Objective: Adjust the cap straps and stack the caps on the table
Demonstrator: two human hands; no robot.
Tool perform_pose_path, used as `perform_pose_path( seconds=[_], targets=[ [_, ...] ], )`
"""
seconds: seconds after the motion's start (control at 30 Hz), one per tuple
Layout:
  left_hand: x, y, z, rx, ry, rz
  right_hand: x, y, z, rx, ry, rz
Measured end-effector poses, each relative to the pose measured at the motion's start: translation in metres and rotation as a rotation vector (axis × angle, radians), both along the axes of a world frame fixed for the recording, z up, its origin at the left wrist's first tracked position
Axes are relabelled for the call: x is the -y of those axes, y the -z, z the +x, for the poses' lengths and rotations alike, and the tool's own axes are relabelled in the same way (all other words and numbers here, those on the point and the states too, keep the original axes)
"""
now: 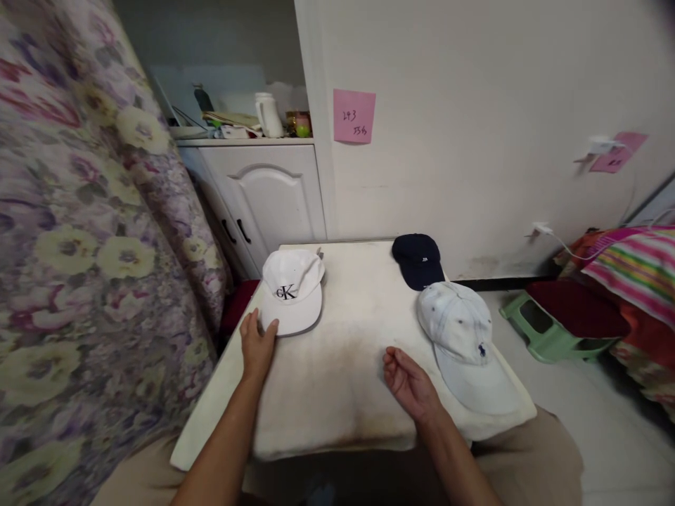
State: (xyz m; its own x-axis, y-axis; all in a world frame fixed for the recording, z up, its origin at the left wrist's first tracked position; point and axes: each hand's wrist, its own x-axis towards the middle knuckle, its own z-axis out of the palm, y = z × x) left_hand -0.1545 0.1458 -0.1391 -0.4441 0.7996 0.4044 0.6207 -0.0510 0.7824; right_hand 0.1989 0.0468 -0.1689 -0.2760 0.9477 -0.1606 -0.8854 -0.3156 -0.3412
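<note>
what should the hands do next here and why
Probably pinch the brim of the white cap with the left hand: its thumb and fingers are spread at the brim's near left corner. The right hand, loosely curled near the pale blue cap, seems less ready to grip.

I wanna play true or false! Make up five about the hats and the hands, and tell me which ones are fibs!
1. The left hand is right by the brim of the white CK cap. True.
2. The right hand, fingers curled, is beside the pale blue cap. True.
3. The dark cap is the closest cap to the right hand. False: the pale blue cap is closer.
4. Three caps are on the table. True.
5. The caps are all upside down. False: each sits with its rounded top up.
</note>
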Motion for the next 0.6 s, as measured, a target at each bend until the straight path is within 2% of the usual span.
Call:
perform_pose_path(
  seconds=[0.17,0.27,0.37,0.5,0.6],
  targets=[
    [0.003,-0.003,0.010,-0.104,0.037,-0.002,0.000,-0.006,-0.003,0.030,0.038,0.027],
    [0.005,-0.005,0.026,-0.390,0.119,-0.018,-0.001,-0.009,-0.003,0.047,0.061,0.036],
    [0.006,-0.005,0.036,-0.629,0.139,-0.034,-0.001,-0.012,-0.003,0.059,0.067,0.041],
    [0.005,-0.002,0.036,-0.624,0.132,-0.081,0.000,-0.013,-0.002,0.069,0.065,0.044],
    [0.003,0.000,0.032,-0.591,0.134,-0.057,0.001,-0.012,-0.001,0.075,0.056,0.048]
  ],
)
